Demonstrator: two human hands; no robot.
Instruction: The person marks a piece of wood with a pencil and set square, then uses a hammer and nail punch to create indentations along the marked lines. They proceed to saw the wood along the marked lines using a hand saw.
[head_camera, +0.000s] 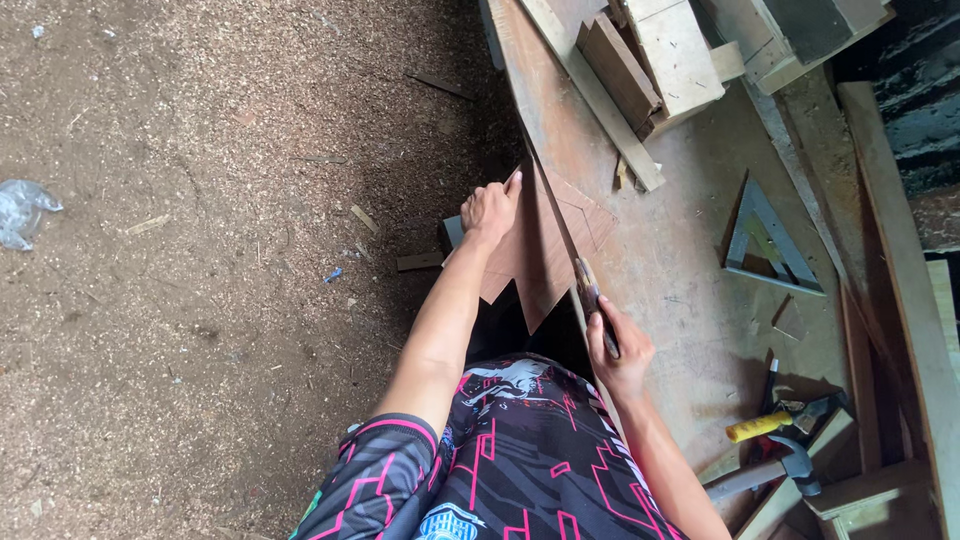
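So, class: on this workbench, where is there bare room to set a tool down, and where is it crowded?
Bare patch: the bench between the saw and the metal square, running down toward the right hand. Crowded: wood blocks at the top, hammers and offcuts at lower right, planks along the right edge. The left hand presses the board being sawn.

The plywood piece (535, 250) lies on the workbench (680, 250) at its left edge. Right of it sits the triangular square (770, 245); behind it, wood blocks (650, 55) (stacked); to its near right, hammers (790, 440).
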